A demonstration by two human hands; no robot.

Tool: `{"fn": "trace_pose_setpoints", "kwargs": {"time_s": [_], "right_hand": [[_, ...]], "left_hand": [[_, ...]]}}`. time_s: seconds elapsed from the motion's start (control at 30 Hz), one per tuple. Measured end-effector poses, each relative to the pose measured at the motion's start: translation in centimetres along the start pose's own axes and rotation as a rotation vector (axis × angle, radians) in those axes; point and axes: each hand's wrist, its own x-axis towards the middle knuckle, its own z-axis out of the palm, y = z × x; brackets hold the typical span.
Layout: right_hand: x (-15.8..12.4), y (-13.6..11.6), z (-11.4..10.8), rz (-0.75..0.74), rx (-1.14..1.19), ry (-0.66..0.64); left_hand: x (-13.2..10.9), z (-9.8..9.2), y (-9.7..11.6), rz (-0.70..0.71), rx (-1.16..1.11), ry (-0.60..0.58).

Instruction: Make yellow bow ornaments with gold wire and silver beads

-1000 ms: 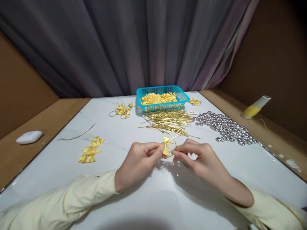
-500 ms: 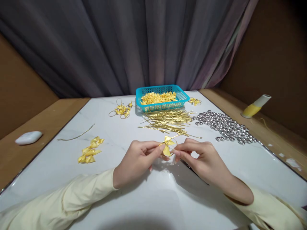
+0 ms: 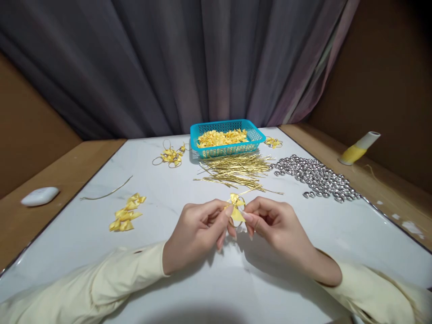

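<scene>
A yellow ribbon bow [image 3: 237, 215] with a loop of gold cord around it hangs between my two hands, above the near middle of the white table. My left hand [image 3: 204, 227] pinches the bow's left side between thumb and finger. From the right, my right hand [image 3: 278, 227] has thumb and forefinger closed on the bow's right edge. Beyond them lies a pile of gold cords [image 3: 236, 168]. Several loose yellow bows [image 3: 126, 213] rest on the table left of my left hand.
Behind the cords stands a blue basket [image 3: 227, 150] of yellow bows. Finished-looking looped bows [image 3: 172, 156] lie left of it. Silver beads [image 3: 317, 177] spread at the right, near a yellow thread spool [image 3: 358, 149]. A single cord [image 3: 108, 195] and white object [image 3: 39, 196] are left.
My right hand has moved slightly left, its fingers now curled in at the bow. The bow has turned a little, and my left hand's lower fingers show more beneath it.
</scene>
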Motion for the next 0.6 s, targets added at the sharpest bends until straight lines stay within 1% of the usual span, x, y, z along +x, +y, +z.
{"fn": "trace_pose_setpoints", "kwargs": {"time_s": [0.1,0.17,0.4,0.6], "right_hand": [[-0.1,0.2,0.3,0.009,0.089,-0.019],[-0.1,0.4,0.3,-0.013,0.106,-0.02],[0.0,0.7,0.2,-0.183,0.027,-0.006],[-0.4,0.2,0.2,-0.265,-0.073,0.042]], "left_hand": [[-0.1,0.2,0.0,0.002,-0.033,0.016],[-0.1,0.3,0.0,0.001,-0.055,0.023],[-0.2,0.2,0.9,-0.037,-0.216,-0.032],[-0.2,0.2,1.4,-0.105,-0.304,-0.105]]}}
